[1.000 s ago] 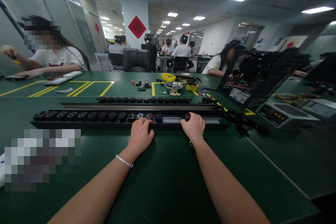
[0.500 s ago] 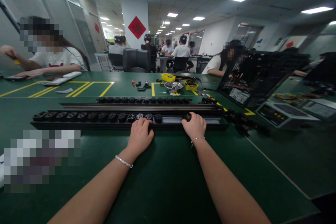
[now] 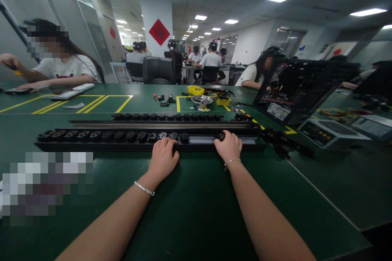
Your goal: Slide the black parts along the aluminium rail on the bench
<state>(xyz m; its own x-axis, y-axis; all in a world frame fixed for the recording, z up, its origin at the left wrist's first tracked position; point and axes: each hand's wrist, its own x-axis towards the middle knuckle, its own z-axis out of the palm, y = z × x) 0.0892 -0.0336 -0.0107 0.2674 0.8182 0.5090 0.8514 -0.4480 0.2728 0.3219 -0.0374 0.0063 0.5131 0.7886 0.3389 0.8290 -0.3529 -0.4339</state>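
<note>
A long black power track point(image 3: 92, 146) lies across the green table, with a row of round black socket modules point(image 3: 107, 136) set in it from its left end past the middle. My left hand point(image 3: 164, 155) rests over the track's near edge, fingers curled on it just below the last few modules. Farther right, a single black socket module point(image 3: 221, 135) sits at the track's bare channel point(image 3: 202, 140), apart from the row. My right hand point(image 3: 229, 147) grips this module between thumb and fingers. The fingertips of my left hand are partly hidden.
Behind lies another track point(image 3: 162, 124) and a second row of socket modules point(image 3: 168, 117). Farther back are a metal bowl point(image 3: 201, 100) and a yellow bin point(image 3: 196, 90). An open computer case point(image 3: 306, 89) and a power supply unit point(image 3: 335, 132) stand right. Co-workers sit across the table.
My right hand has shifted slightly to the right along the track with the socket module. My left hand stays in place.
</note>
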